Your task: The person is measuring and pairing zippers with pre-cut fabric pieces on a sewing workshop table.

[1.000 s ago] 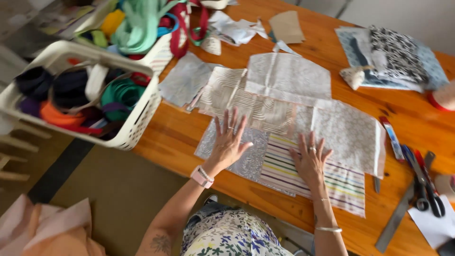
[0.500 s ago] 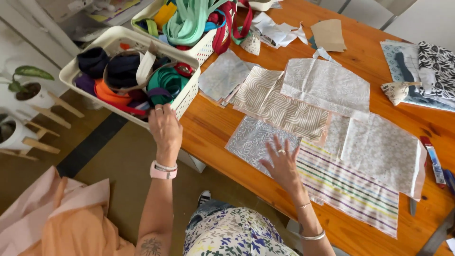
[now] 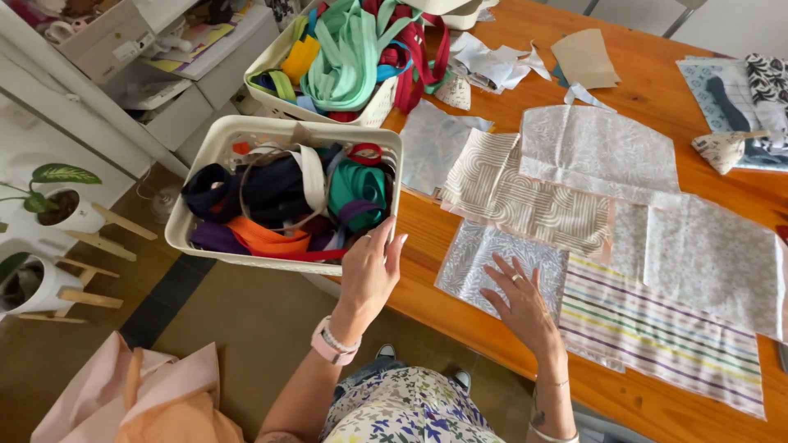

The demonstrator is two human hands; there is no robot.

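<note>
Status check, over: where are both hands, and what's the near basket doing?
Left hand open, fingers on near basket rim at table edge. Right hand flat on grey leaf-print fabric. Basket full of webbing rolls, overhanging the table; nothing blocking.

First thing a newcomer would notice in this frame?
Probably the white basket of rolled ribbons hanging over the wooden table edge at left, with the left hand at its near corner. Next, the patterned fabric pieces spread over the table, the right hand flat on a grey one. A second basket of green straps sits behind.
</note>
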